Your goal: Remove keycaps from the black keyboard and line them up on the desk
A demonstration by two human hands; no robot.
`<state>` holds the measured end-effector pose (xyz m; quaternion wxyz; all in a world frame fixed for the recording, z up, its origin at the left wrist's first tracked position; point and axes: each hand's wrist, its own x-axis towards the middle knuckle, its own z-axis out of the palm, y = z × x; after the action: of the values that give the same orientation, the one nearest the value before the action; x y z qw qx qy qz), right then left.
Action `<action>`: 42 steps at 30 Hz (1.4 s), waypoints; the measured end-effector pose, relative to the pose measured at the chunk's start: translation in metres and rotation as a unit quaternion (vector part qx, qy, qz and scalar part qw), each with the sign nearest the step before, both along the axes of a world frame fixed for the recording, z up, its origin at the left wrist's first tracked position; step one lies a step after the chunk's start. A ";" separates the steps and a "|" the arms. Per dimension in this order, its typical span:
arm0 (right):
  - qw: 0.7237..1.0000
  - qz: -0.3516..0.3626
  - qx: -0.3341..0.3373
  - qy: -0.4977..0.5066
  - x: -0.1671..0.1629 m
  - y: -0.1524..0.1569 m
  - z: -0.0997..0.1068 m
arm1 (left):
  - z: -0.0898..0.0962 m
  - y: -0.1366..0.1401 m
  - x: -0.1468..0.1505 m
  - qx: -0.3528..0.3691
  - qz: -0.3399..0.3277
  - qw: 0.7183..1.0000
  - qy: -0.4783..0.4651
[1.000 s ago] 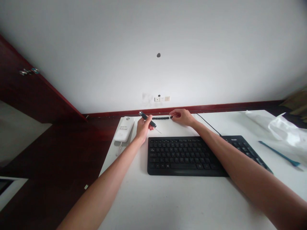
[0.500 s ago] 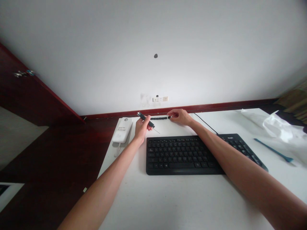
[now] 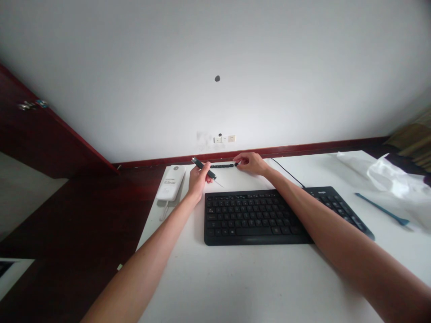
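My left hand (image 3: 200,178) is closed around a screwdriver (image 3: 204,168) with a black handle and a thin metal shaft, its tip angled down to the right above the white table. Close to that hand, a row of small black keycaps (image 3: 222,166) lies along the table's far edge. At the row's right end, my right hand (image 3: 250,163) has its fingertips closed on a single black keycap (image 3: 236,164), partly hidden by the fingers. A black keyboard (image 3: 249,217) lies nearer me, with my right forearm crossing above it.
A white power bank (image 3: 171,183) with a short cable lies at the table's left edge. On the right are a blue pry tool (image 3: 382,209) and a crumpled white plastic bag (image 3: 390,177). The keyboard cable (image 3: 288,172) runs to the far edge. A wall with sockets (image 3: 224,139) stands behind.
The view has shifted slightly. The keycap at my right fingertips sits almost the same, close to the row's end. My left hand keeps the screwdriver in place.
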<state>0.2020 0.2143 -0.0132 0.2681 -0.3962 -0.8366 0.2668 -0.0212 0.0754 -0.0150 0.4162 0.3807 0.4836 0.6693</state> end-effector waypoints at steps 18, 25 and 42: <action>0.999 0.033 0.020 -0.003 -0.004 -0.001 0.004 | 0.000 0.001 0.000 -0.005 -0.001 1.000 0.010; 0.999 0.036 0.011 -0.001 -0.005 -0.001 0.005 | 0.000 0.001 0.000 -0.005 -0.003 1.000 0.014; 0.999 0.041 0.010 -0.003 -0.008 0.002 0.003 | 0.001 0.000 0.001 0.003 -0.008 1.000 0.017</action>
<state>0.1944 0.2162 -0.0105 0.2582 -0.3601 -0.8554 0.2681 -0.0202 0.0752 -0.0136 0.4124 0.3966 0.4858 0.6608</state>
